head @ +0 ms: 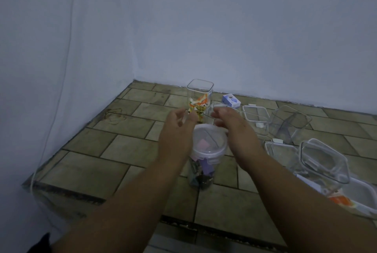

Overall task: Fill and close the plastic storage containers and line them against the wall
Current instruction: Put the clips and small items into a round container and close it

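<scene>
A round clear container point(206, 159) with a white lid on it stands on the tiled floor, holding pink, purple and dark items. My left hand point(176, 132) hovers at its left side, fingers relaxed and holding nothing. My right hand point(232, 124) is at the lid's right rim, fingertips touching or just above it. Behind the hands, near the wall, a tall square container point(199, 97) without a lid holds orange and yellow packets.
To the right lie several empty clear containers and lids: a flat lid point(256, 117), a tipped square tub point(289, 123), a hexagonal tub point(324, 163). A small blue-white box point(231, 100) sits by the wall. A thin cable point(61, 81) runs down the left wall.
</scene>
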